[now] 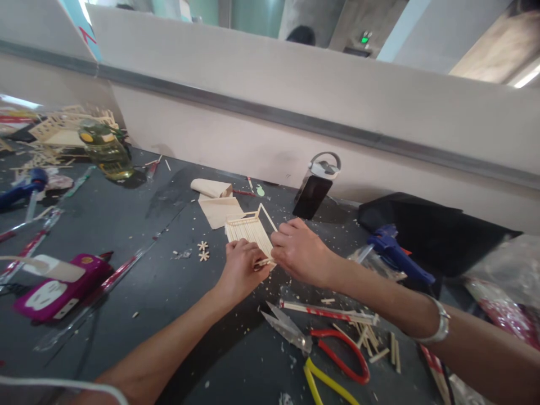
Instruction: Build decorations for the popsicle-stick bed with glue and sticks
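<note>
The left hand [242, 263] was curled almost closed around the near end of a small wooden model [247, 229], its fingers bent over the edge. The right hand [298, 247] was bunched tight at the model's near right corner, though its own fingers hid exactly which stick it pinched. The model lay between and just beyond the two hands, tilted a little over the dark worktop [181, 320]; it had a floor of pale sticks set side by side, a low rail along the far end and a thin frame standing up at the far right. A bracelet [441, 323] circled the right forearm. Just past the model lay a partly rolled sheet of paper [217, 209], and to its left were two small flower-shaped pieces [203, 246]. Nearer the body, scissors [300, 339] with one red and one yellow handle lay open beside a packet of sticks [329, 312] and some loose sticks [365, 340]. Farther out stood a dark tumbler [313, 194], with a blue glue gun [390, 250] to the right. Well to the left were a purple power strip [75, 288] and a green bottle [107, 154].
</note>
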`<state>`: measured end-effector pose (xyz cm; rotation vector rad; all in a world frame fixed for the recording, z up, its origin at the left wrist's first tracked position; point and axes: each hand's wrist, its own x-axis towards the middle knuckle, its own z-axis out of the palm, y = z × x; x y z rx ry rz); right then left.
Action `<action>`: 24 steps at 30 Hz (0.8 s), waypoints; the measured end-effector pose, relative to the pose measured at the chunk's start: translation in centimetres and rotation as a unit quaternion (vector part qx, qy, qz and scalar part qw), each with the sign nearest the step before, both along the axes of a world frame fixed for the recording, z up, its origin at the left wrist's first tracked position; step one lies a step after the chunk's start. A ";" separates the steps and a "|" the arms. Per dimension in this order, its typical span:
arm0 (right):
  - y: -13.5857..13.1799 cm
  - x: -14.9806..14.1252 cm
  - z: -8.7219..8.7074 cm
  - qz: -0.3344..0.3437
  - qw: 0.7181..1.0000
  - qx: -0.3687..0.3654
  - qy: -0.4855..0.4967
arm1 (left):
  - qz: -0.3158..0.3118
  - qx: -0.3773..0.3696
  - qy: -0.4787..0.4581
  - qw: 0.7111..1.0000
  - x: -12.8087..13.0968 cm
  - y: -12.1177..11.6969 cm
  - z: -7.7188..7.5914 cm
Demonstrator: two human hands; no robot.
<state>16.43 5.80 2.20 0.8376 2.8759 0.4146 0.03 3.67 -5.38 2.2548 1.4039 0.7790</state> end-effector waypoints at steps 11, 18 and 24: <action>-0.2 0.1 0.1 0.003 1.000 0.004 0.001 | -0.008 0.002 0.004 1.000 -0.3 0.2 -0.1; -2.5 1.0 2.0 -0.042 0.997 0.012 0.059 | -0.008 0.001 0.009 1.000 -0.4 0.2 -0.2; -9.8 1.1 2.0 -0.047 0.950 -0.075 0.299 | -0.015 -0.007 -0.008 1.000 -0.9 0.2 0.1</action>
